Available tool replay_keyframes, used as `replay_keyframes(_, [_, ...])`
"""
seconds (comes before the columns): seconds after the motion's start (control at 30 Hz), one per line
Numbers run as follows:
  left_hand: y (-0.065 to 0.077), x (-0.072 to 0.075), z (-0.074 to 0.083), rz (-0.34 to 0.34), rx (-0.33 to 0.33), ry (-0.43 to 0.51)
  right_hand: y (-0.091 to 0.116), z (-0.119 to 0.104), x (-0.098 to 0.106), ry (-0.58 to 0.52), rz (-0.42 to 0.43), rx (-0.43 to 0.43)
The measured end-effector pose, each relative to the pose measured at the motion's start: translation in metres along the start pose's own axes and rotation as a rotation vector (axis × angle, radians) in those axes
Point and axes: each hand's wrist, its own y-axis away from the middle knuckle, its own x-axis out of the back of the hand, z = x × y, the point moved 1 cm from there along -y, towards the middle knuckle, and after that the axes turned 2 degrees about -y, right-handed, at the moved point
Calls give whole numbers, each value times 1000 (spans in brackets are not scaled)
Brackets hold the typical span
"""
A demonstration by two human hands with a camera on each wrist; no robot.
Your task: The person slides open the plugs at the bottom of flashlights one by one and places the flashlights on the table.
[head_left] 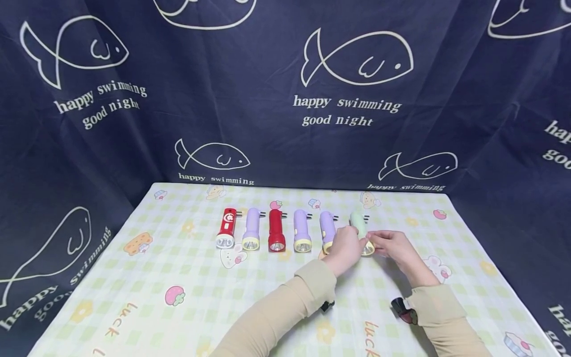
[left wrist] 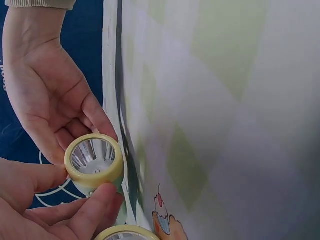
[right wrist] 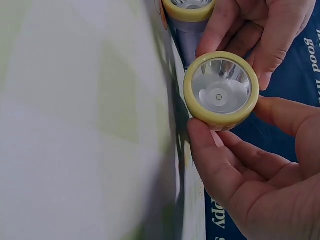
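A pale green flashlight [head_left: 358,222] with a yellow head ring [right wrist: 221,119] lies at the right end of a row on the table, its lens toward me and its plug prongs to the right. My left hand [head_left: 345,248] pinches it from the left near the head, thumb and fingers at the ring in the left wrist view. From the other side my right hand [head_left: 397,248] pinches the same ring, with fingertips at its edge in the right wrist view. Just left of it, a purple flashlight [head_left: 327,225] is partly hidden behind my left hand.
Further left in the row lie two more purple flashlights [head_left: 302,230] [head_left: 252,223], a plain red flashlight [head_left: 275,225] between them, and a red flashlight with a white print [head_left: 228,223] at the end. A checked tablecloth [head_left: 200,307] covers the table; a dark fish-print curtain [head_left: 267,99] hangs behind.
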Motion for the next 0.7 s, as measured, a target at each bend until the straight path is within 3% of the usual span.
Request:
replay_keyframes(0.2, [3, -1, 0, 25, -21, -51, -1, 2, 0, 17, -4, 7])
replay_keyframes(0.5, [3, -3, 0, 5, -19, -44, -3, 6, -1, 17, 5, 5])
replay_keyframes(0.7, [3, 2, 2, -11, -1, -43, -1, 1, 1, 116, -37, 1])
